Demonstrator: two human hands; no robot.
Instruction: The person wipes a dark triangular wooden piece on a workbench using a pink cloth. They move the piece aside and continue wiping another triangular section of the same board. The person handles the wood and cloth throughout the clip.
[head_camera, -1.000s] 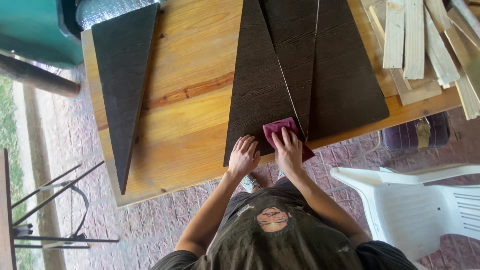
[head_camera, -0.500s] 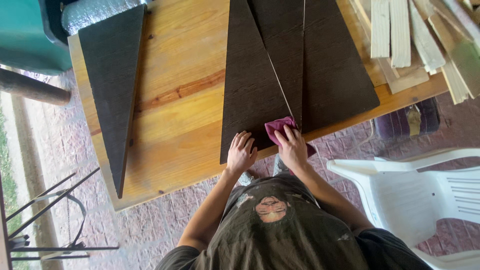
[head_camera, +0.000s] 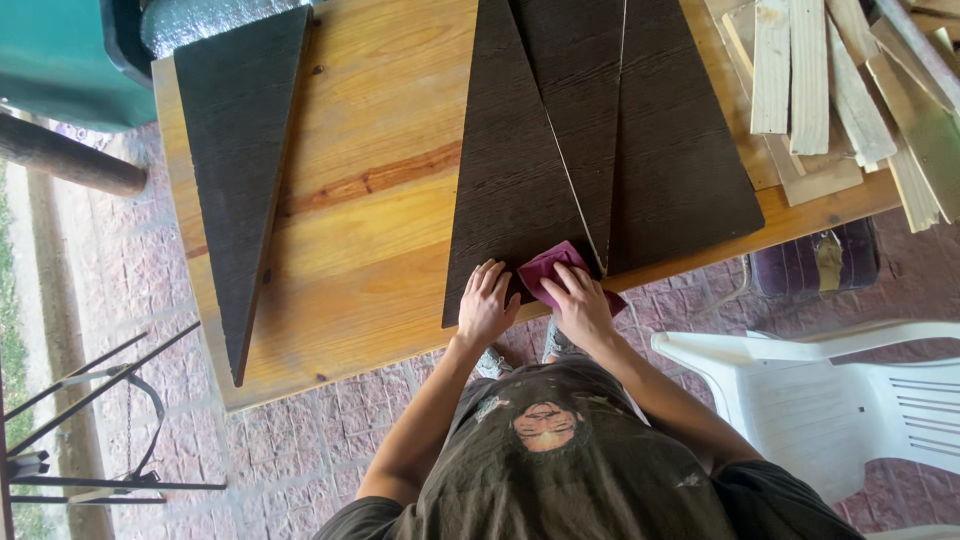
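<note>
Maroon cloth (head_camera: 552, 268) lies on the near corner of the dark triangular boards (head_camera: 590, 130), at the desk's (head_camera: 380, 180) front edge. Your right hand (head_camera: 582, 305) presses flat on it, fingers spread rather than clenched. Your left hand (head_camera: 485, 303) rests open on the board just beside it. Another dark board (head_camera: 240, 170) lies well apart to the left; pale wood strips (head_camera: 830, 80) are piled at right, a white chair (head_camera: 850, 400) below.

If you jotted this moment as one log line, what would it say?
left hand: flat on dark triangular board | right hand: pressing maroon cloth on board's near edge | wooden table | white plastic chair alongside
</note>
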